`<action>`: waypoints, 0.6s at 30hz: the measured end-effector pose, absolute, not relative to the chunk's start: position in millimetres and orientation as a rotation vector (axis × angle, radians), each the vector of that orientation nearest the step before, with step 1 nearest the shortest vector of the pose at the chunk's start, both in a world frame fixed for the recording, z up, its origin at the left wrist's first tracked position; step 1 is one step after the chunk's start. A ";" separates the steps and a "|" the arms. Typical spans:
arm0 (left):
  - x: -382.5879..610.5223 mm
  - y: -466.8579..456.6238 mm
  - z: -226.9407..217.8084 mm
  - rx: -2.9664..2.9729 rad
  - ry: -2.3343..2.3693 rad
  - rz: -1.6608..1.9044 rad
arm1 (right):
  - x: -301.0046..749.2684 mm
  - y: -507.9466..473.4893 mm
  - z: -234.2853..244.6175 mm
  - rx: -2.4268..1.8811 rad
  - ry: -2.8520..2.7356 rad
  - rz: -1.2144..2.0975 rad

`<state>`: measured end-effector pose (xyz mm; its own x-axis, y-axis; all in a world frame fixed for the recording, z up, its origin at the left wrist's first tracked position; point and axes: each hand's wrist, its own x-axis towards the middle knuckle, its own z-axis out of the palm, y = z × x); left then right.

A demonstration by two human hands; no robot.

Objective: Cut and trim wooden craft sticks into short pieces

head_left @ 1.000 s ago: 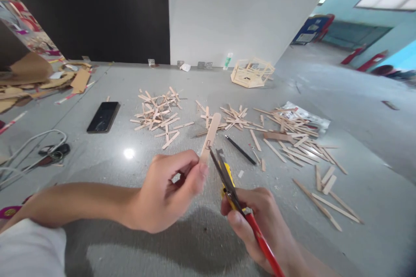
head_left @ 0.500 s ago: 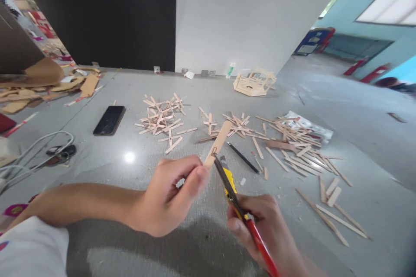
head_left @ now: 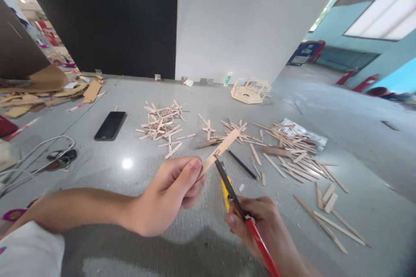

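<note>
My left hand (head_left: pixel 172 197) pinches the near end of a flat wooden stick (head_left: pixel 224 147) that points up and to the right above the grey floor. My right hand (head_left: pixel 264 227) is closed round red-handled scissors (head_left: pixel 240 210), and their dark blades meet the stick near my left fingertips. A yellow utility knife (head_left: pixel 225 190) lies on the floor just under the blades. A black pencil (head_left: pixel 241 163) lies a little beyond it.
Several piles of wooden sticks (head_left: pixel 162 123) and cut pieces (head_left: pixel 292 147) spread across the floor ahead and to the right. A black phone (head_left: pixel 110 125) lies at left, with cables (head_left: pixel 39 156) and cardboard scraps (head_left: pixel 48 88) beyond. A stick-built frame (head_left: pixel 251 91) stands near the white wall.
The stick has tilted further to the right in my left hand, and my thumb now lies along it. The scissors stay at the stick. The view has shifted slightly.
</note>
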<state>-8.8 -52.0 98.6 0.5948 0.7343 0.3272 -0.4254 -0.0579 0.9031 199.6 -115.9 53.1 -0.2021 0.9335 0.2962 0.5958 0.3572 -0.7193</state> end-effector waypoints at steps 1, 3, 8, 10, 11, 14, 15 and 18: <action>-9.9 -51.0 101.9 1.312 0.321 0.928 | 201.1 -115.4 53.0 -1.351 -1.903 0.611; -13.3 -48.5 108.4 1.356 0.421 0.873 | 203.9 -114.1 53.8 -1.366 -1.909 0.645; -22.1 -39.6 118.8 1.799 0.815 0.843 | 206.5 -110.9 55.6 -1.426 -1.884 0.766; -23.6 -36.6 119.6 1.976 0.897 0.859 | 205.5 -110.6 54.0 -1.455 -1.879 0.742; -23.7 -35.6 119.2 2.050 0.925 0.879 | 204.7 -110.7 52.9 -1.468 -1.876 0.708; -22.9 -34.6 114.5 2.288 1.000 0.973 | 201.5 -111.0 50.6 -1.508 -1.853 0.579; -22.6 -34.6 111.9 2.379 1.025 1.018 | 200.4 -111.0 50.6 -1.518 -1.847 0.542; -23.3 -34.1 102.8 2.718 1.049 1.198 | 197.9 -110.8 52.4 -1.519 -1.859 0.447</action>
<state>-23.3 -34.1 102.8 0.4887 0.5714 0.6593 0.5779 -0.7781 0.2459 197.9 -110.8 52.4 -0.0819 0.9537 0.2893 0.7176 0.2579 -0.6469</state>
